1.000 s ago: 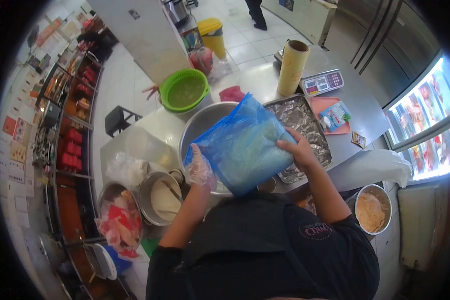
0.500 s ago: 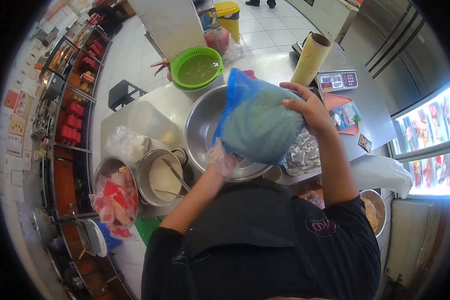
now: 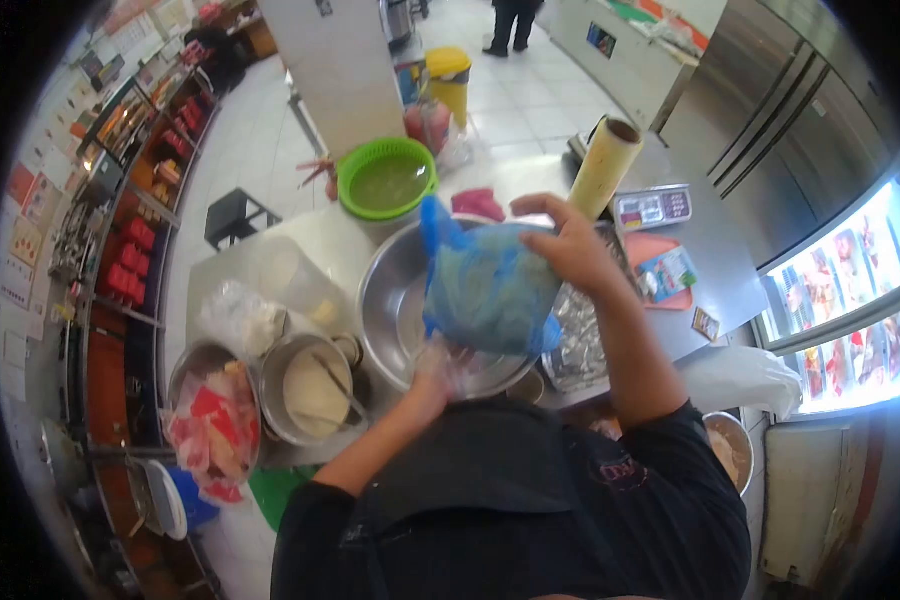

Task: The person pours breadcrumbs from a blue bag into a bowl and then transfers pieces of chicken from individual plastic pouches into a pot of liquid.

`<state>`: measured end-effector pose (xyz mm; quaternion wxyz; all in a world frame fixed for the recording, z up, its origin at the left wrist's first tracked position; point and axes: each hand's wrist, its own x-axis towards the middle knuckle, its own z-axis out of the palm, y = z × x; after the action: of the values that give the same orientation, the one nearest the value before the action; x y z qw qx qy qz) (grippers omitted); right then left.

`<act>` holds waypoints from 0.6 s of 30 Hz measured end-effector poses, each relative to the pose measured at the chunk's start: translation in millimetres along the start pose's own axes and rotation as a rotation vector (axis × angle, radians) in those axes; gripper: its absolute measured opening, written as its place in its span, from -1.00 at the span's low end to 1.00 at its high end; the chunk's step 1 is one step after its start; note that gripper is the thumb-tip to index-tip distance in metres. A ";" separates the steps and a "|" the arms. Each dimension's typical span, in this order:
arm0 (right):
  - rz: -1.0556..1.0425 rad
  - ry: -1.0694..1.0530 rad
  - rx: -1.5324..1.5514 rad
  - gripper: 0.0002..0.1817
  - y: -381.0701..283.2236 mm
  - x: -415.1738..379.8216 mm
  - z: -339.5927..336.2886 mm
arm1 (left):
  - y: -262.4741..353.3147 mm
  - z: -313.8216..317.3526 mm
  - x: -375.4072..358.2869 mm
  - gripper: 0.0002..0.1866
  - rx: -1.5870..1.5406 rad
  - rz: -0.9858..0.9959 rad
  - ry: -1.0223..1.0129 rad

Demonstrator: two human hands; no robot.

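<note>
A full blue plastic bag (image 3: 492, 290) with pale greenish contents hangs tilted above a large steel bowl (image 3: 378, 300). My left hand (image 3: 438, 372), in a clear plastic glove, holds the bag's lower left side; its fingertips are partly hidden. At the upper right of the bag is my right hand (image 3: 570, 245), bare, with its fingers curved over the edge. Left of the bowl stands a steel pot (image 3: 272, 385) of creamy white liquid, with utensils leaning in it. A foil-covered tray (image 3: 580, 345) lies under my right forearm.
A green colander (image 3: 385, 148) sits behind the bowl beside a pink cloth (image 3: 478, 204). To the right are a plastic wrap roll (image 3: 606, 168), a scale (image 3: 654, 207) and a pink tray (image 3: 678, 296). Plastic-wrapped pieces fill a pot (image 3: 178, 385) at left. A person (image 3: 515, 22) stands in the background.
The bag has come lower and a little left over the bowl, and its broad side has turned. Both hands moved down with it. The view has tilted up, showing more floor.
</note>
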<state>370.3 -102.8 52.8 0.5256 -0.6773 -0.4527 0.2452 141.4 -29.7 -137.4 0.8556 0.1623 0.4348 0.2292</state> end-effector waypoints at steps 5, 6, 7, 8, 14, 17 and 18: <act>0.002 0.000 0.181 -0.55 2.7 6.0 -0.5 | 17.3 8.3 -7.2 -0.46 -0.173 0.145 -0.082; 0.001 0.004 0.209 -0.57 7.3 8.6 0.1 | 19.7 5.5 -2.6 -0.47 -0.193 0.192 -0.103; 0.019 0.006 0.241 -0.58 11.3 9.4 -0.4 | 19.1 2.4 1.4 -0.50 -0.201 0.224 -0.119; 0.038 0.007 0.273 -0.59 14.2 9.7 -0.6 | 18.5 -0.8 5.5 -0.52 -0.210 0.256 -0.134; 0.161 0.026 0.490 -0.60 12.0 8.0 -0.2 | -9.4 -55.8 70.3 -0.67 0.634 0.589 -0.110; 0.237 0.078 0.627 -0.62 26.5 13.2 0.8 | 9.6 -19.0 12.7 -0.64 0.381 0.085 -0.099; 0.258 0.095 0.671 -0.64 35.9 16.2 1.5 | 11.0 -14.6 2.7 -0.66 0.442 0.040 -0.128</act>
<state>389.4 -89.3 21.2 0.7037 -0.5292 -0.2329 0.4128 128.0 -17.8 -142.3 0.8202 0.3687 0.4162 0.1346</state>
